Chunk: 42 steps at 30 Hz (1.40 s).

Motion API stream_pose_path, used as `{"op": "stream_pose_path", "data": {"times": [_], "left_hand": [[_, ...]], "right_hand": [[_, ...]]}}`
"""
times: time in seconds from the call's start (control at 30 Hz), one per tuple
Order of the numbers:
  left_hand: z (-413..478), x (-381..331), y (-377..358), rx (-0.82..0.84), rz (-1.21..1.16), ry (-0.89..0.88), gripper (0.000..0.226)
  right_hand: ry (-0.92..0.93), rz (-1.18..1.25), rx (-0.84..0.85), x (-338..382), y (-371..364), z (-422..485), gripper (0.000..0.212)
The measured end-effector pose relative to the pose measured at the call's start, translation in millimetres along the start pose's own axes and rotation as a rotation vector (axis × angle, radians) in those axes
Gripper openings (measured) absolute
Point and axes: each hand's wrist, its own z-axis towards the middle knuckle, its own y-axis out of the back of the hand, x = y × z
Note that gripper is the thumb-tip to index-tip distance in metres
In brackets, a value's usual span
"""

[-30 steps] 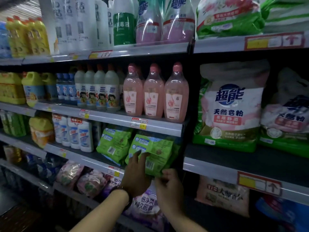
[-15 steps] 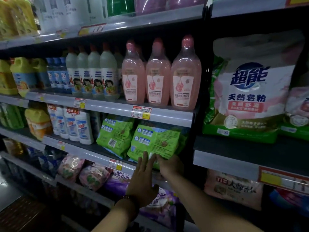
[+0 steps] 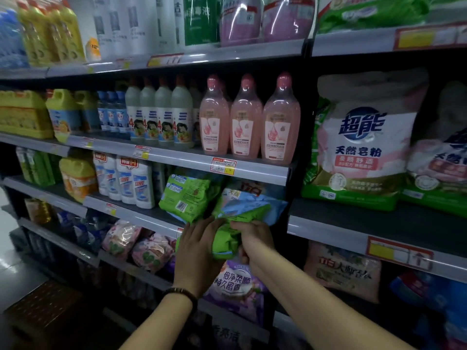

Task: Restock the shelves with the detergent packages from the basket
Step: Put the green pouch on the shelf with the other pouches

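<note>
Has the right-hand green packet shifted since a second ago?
Yes. The green packet has come forward and down across the shelf rail; earlier it stood upright behind that rail.

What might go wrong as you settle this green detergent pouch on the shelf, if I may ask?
1. The green pouch sags over the shelf lip, held by the left hand and right hand; released now, it may slide off.
2. Pushing it back could topple the leaning neighbouring pouch.
</note>
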Motion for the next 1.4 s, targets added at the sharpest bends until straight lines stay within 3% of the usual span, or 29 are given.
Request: {"op": "stream_pose_path", "data": {"times": [0.1,0.27,0.37,0.47,0.57,0.7,0.83,0.93,1.07,1.2,1.33,1.4], "left_hand": [[-17.1,-19.2,24.6,-0.005,-0.012,0.023,0.077],[-40.2,-36.6,61.4,-0.113,-0.137,0.098,0.058],[-51.1,-57.0,82.4,-0.219,-0.207,0.297,0.058],[-52.1,-71.1,96.1,-0.341,-0.253,0.567,0.049],[-57.2,-71.9,103.5,-0.390,-0.448,0.729,0.047],[-64.4,-74.9,97.9,-0.443,-0.816,0.923,0.038],[-70.4,-61.4,75.7,-0.471,-1.056,1.105,0.039],[-73.5,-46.3,66.1,-0.421,-1.149,1.138,0.046],[-72.9,-23.4,57.5,-0.290,-1.220,1.139,0.061],[-72.5,-4.8,45.2,-0.157,-1.044,1.026,0.044],[-66.5,4.4,19.8,-0.231,-0.883,1.009,0.080],[-52.2,2.2,6.9,-0.246,-0.862,0.949,0.074]], "right_hand": [[0.018,0.039,0.084,4.8,6.1,-28.4,0.019],[0.131,0.135,0.279,5.4,19.0,-79.4,0.027],[0.058,0.206,0.319,-15.5,33.8,-94.1,0.024],[-0.004,0.169,0.191,-51.2,46.2,-96.4,0.013],[-0.058,0.149,0.171,-75.9,50.5,-101.1,0.024],[-0.257,0.305,0.370,-87.8,41.9,-108.1,0.054],[-0.365,0.673,0.540,-95.0,30.2,-115.4,0.061],[-0.357,0.734,0.522,-97.6,25.1,-109.1,0.056],[-0.305,0.586,0.454,-96.2,22.5,-78.8,0.057],[-0.155,0.560,0.334,-86.2,21.7,-35.8,0.040],[-0.002,0.511,0.299,-67.8,21.0,-2.3,0.033],[0.030,0.475,0.240,-57.0,17.1,14.5,0.031]]}}
